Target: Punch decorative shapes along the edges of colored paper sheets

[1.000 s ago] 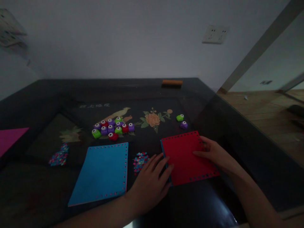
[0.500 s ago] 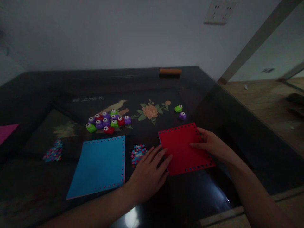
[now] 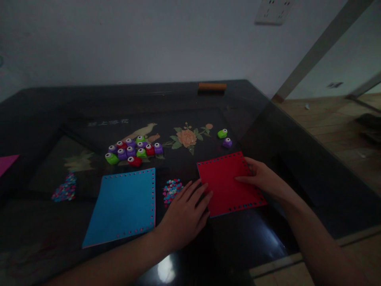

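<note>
A red sheet [image 3: 222, 186] with small holes punched along three edges lies on the dark table. My left hand [image 3: 187, 212] rests at its left edge, palm down, fingers stretched out and slightly spread. At the right edge, my right hand [image 3: 262, 178] has its thumb on top of the sheet and the other fingers at the rim, partly hidden, pinching it. A small pile of pink, blue and white punched bits [image 3: 172, 190] sits beside my left fingers. Left of that lies a blue sheet [image 3: 125, 204], also hole-punched along three edges.
Several purple, green and red craft punches [image 3: 131, 151] cluster behind the blue sheet. A green punch [image 3: 222, 133] and a purple punch [image 3: 227, 143] stand behind the red one. Another bit pile [image 3: 65, 188], a pink sheet [image 3: 7, 163] and a brown cylinder [image 3: 212, 87] lie farther off.
The whole view has shifted slightly up and left. Both hands keep nearly the same places on the red sheet, and the other things stay put.
</note>
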Demonstrator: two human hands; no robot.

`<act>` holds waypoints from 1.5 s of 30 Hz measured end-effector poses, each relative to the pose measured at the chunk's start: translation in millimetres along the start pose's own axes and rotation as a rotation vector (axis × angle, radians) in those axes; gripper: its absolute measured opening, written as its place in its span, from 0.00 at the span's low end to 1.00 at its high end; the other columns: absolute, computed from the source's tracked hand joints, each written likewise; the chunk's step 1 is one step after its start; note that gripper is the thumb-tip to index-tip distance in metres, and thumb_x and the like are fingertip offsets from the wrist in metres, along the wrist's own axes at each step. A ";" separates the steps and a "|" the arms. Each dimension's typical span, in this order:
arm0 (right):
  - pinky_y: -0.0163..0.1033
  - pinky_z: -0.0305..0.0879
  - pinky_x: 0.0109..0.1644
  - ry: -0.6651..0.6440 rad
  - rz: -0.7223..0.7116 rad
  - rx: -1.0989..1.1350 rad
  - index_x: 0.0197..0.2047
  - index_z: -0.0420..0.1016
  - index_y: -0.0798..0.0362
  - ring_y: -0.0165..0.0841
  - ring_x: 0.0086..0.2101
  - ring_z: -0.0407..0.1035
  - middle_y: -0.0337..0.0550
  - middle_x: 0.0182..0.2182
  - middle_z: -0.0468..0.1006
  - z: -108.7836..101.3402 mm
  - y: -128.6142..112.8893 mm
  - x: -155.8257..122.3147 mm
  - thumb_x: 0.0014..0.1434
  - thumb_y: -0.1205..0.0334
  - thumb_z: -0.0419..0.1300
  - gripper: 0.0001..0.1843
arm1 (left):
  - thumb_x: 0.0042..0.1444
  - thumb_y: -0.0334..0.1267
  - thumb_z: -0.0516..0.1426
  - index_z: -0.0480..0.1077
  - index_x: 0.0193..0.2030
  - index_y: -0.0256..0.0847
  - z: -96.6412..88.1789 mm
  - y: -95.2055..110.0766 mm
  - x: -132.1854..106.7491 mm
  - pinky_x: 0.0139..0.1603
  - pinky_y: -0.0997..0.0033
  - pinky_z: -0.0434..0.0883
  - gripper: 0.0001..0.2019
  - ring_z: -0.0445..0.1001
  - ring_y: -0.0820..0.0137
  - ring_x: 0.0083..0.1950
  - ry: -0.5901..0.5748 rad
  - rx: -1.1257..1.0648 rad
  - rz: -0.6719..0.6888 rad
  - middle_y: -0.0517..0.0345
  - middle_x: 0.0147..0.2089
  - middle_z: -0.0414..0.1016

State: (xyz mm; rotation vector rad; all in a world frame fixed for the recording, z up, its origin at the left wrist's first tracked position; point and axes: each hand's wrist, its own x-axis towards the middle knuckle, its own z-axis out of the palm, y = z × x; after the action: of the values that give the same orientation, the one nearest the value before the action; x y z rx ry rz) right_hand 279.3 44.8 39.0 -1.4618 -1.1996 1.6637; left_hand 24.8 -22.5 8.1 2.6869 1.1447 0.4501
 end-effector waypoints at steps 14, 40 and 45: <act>0.48 0.75 0.45 -0.027 -0.014 -0.055 0.46 0.69 0.50 0.39 0.38 0.77 0.43 0.42 0.80 -3.8 2.2 1.5 0.46 0.65 0.68 0.23 | 0.62 0.37 0.52 0.63 0.60 0.39 -0.6 0.5 0.2 0.62 0.47 0.63 0.20 0.58 0.54 0.66 0.005 0.031 0.014 0.47 0.62 0.66; 0.49 0.74 0.45 -0.045 -0.018 -0.041 0.48 0.69 0.50 0.39 0.38 0.77 0.44 0.43 0.80 -1.5 0.0 -0.5 0.46 0.65 0.67 0.24 | 0.61 0.37 0.52 0.62 0.60 0.34 -1.0 0.6 0.3 0.62 0.50 0.65 0.21 0.58 0.53 0.66 0.016 0.038 0.030 0.47 0.62 0.67; 0.49 0.74 0.45 -0.034 -0.003 -0.044 0.46 0.69 0.50 0.39 0.37 0.77 0.43 0.42 0.80 -2.1 -0.1 -0.1 0.45 0.65 0.67 0.23 | 0.61 0.37 0.53 0.62 0.61 0.34 0.0 0.0 -0.5 0.61 0.50 0.66 0.21 0.59 0.52 0.66 0.018 0.039 0.032 0.46 0.62 0.67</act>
State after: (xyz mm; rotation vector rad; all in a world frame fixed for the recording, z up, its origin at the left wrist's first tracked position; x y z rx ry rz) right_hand 281.3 45.3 39.2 -1.4636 -1.2637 1.6762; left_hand 24.5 -22.9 8.0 2.7436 1.1288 0.4618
